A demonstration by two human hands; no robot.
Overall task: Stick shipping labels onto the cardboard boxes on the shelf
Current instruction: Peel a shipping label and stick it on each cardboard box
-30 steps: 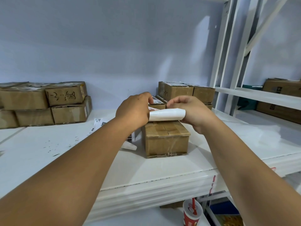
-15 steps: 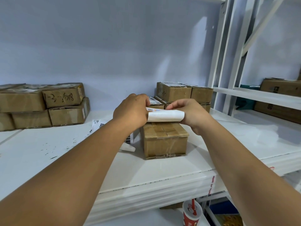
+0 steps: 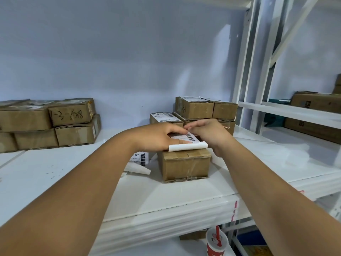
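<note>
We press the shipping label (image 3: 185, 139) onto the near box (image 3: 186, 167), left hand (image 3: 156, 137) flat on it, right hand (image 3: 210, 133) pinching its far edge. The curled backing (image 3: 188, 147) underneath could trap a wrinkle.

1. I see a pale bluish wall (image 3: 129, 52) at the far side, softly lit.
2. A white shelf board (image 3: 46, 163) spans my near view.
3. White metal uprights (image 3: 245, 71) stand right, with a diagonal brace (image 3: 291, 30).

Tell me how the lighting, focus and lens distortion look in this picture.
Head view: soft, even light with faint shadows on the wall; the wide lens tilts and bows the shelf uprights; the shipping label shows a crisp barcode, while the near forearms look stretched.
</note>
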